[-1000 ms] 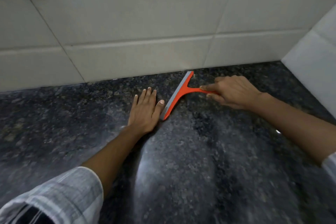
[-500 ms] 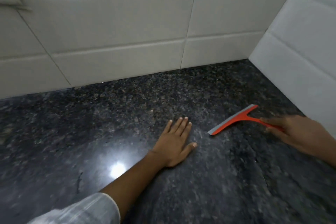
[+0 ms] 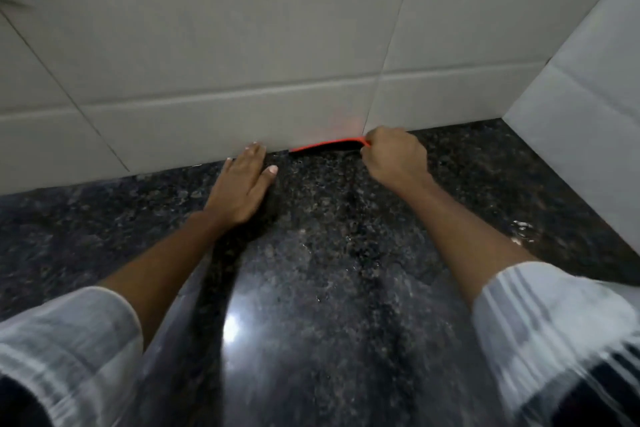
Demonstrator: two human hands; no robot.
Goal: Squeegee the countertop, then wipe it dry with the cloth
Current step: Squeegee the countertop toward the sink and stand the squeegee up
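Note:
An orange squeegee [image 3: 325,146] lies with its blade along the foot of the back wall, on the dark speckled granite countertop [image 3: 329,270]. My right hand [image 3: 394,158] is closed around its handle, which the fingers hide. My left hand [image 3: 242,189] rests flat on the countertop just left of the blade, fingers spread, fingertips touching the wall. No cloth is in view.
White wall tiles [image 3: 225,55] rise behind the counter, and a second tiled wall [image 3: 588,97] closes the right side, forming a corner. A few water drops [image 3: 519,229] glisten near the right wall. A light glare [image 3: 232,326] reflects on the wet stone.
My right hand has carried the squeegee from the right side of the counter back to the wall's foot. My left hand has slid forward until its fingertips touch the wall.

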